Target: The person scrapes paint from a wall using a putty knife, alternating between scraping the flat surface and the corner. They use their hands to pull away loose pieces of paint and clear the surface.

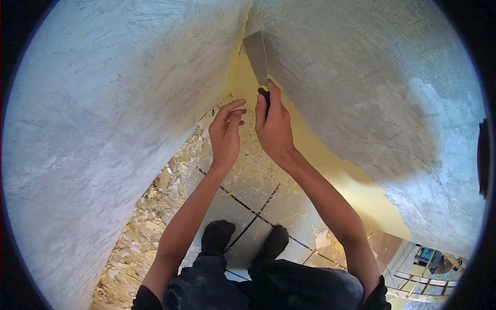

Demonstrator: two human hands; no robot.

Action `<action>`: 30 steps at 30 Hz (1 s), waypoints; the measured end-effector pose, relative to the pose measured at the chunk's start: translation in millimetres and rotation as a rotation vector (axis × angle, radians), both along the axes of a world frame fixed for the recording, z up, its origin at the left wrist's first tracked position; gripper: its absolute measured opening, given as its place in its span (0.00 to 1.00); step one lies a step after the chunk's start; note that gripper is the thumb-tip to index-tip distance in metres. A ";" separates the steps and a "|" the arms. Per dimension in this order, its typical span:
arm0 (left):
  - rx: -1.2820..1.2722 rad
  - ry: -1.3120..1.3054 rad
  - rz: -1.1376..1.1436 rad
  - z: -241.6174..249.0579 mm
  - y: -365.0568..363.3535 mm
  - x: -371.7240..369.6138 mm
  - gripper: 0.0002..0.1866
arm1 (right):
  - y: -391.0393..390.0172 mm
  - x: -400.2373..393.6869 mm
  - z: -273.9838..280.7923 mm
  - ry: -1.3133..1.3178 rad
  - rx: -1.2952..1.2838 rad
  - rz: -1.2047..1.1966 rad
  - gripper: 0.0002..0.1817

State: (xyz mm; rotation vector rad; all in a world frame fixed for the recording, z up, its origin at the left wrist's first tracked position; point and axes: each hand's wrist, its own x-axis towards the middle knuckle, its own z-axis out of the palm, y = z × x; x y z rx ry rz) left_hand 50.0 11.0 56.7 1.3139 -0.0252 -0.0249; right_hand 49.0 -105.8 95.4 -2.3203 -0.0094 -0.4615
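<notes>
My right hand (274, 125) is wrapped round the black and yellow handle of a putty knife (257, 54). Its wide metal blade points up, overlapping the corner where two walls meet. Beside it, my left hand (226, 135) holds nothing, its fingers loosely curled and apart. Yellow paint (315, 150) covers the lower part of the right wall (356, 88), while grey scraped surface shows above it. On the left wall (113, 103) the surface is mostly bare grey, with a thin yellow strip along the corner.
Paint flakes (150, 219) lie heaped along the foot of the left wall. Dark-jointed floor tiles (240, 222) lie under my feet, with scattered flakes on them. At the lower right are a ladder-like frame (426, 281) and a bundle of cloth (442, 263).
</notes>
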 end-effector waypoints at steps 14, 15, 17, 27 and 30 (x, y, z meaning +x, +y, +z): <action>0.022 0.017 0.013 -0.9 1.1 -0.8 0.13 | -3.8 -20.6 -17.6 0.100 -0.114 -0.033 0.20; 0.022 0.017 0.019 -1.7 1.9 0.3 0.13 | -2.9 -19.9 -8.3 0.100 -0.115 -0.027 0.20; -0.001 0.043 0.037 -4.5 2.8 -0.3 0.13 | -0.6 -20.8 4.9 -0.111 0.047 -0.082 0.19; -0.012 0.064 0.026 -3.3 -1.8 -1.2 0.11 | 2.4 -15.1 24.3 0.084 0.061 -0.017 0.19; -0.019 0.083 0.027 -6.2 1.3 -2.4 0.12 | 2.8 -14.4 20.1 -0.087 0.104 -0.054 0.19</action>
